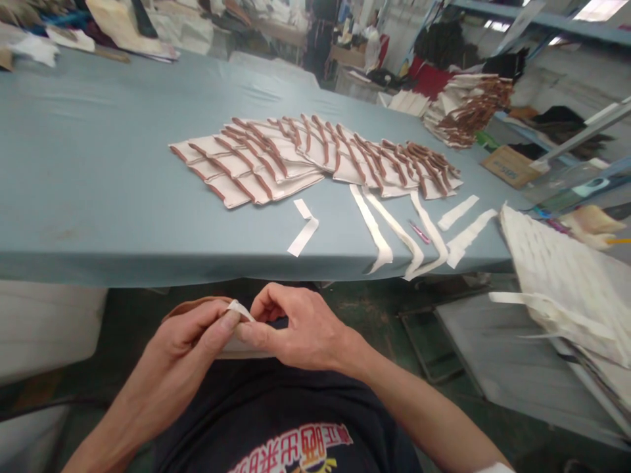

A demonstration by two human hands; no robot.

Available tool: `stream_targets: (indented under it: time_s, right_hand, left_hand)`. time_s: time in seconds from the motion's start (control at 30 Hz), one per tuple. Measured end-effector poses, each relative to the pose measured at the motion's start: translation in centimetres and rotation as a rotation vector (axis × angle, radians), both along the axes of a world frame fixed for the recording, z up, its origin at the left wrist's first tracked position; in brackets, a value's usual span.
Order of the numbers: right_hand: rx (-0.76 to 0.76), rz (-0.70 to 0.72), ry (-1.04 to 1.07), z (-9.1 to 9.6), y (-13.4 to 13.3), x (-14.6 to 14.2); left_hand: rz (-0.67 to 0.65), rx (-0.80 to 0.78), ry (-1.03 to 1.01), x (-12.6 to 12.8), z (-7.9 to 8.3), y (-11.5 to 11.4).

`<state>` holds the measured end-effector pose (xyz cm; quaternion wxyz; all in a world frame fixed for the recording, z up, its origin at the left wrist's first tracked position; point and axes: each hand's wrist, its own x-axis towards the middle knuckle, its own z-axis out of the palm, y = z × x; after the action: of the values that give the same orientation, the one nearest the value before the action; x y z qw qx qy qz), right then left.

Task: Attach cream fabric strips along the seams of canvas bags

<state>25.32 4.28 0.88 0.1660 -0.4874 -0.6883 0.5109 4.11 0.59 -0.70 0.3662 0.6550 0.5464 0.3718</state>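
My left hand (194, 335) is closed, thumb and fingers pinching a cream fabric piece (244, 349) with a brown edge (197, 304) close to my body. A short white strip (241, 309) sticks up from between the left thumb and finger. Opposite it, my right hand (303, 328) pinches the same fabric piece beside the strip, its fingers curled and closed. Much of the piece is hidden behind both hands. On the blue-green table (123, 210) ahead lie overlapping rows of cream pieces with brown edges (315, 148).
Nearer the table's front edge lie a folded white strip (304, 233), several long strips (372, 226) and a small purple tool (419, 232). White strips also cover a board (562, 269) at right. A cardboard box (510, 167) and a fabric stack (468, 108) stand farther back.
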Motion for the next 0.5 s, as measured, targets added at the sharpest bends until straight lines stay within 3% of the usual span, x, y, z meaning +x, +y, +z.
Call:
stream_targets:
  time_s: [0.17,0.33,0.5]
  right_hand:
    - [-0.061,-0.059,0.016,-0.8,-0.9,-0.9]
    - [-0.128,-0.124,0.129,-2.9,-1.3,-0.6]
    - [-0.225,-0.073,0.454,-4.4,-2.0,-0.3]
  left_hand:
    - [0.033,0.048,-0.028,0.7,-0.5,-0.4]
    - [0.102,0.100,0.044,1.2,-1.3,-1.0]
    - [0.115,-0.075,-0.029,1.7,-2.8,-1.6]
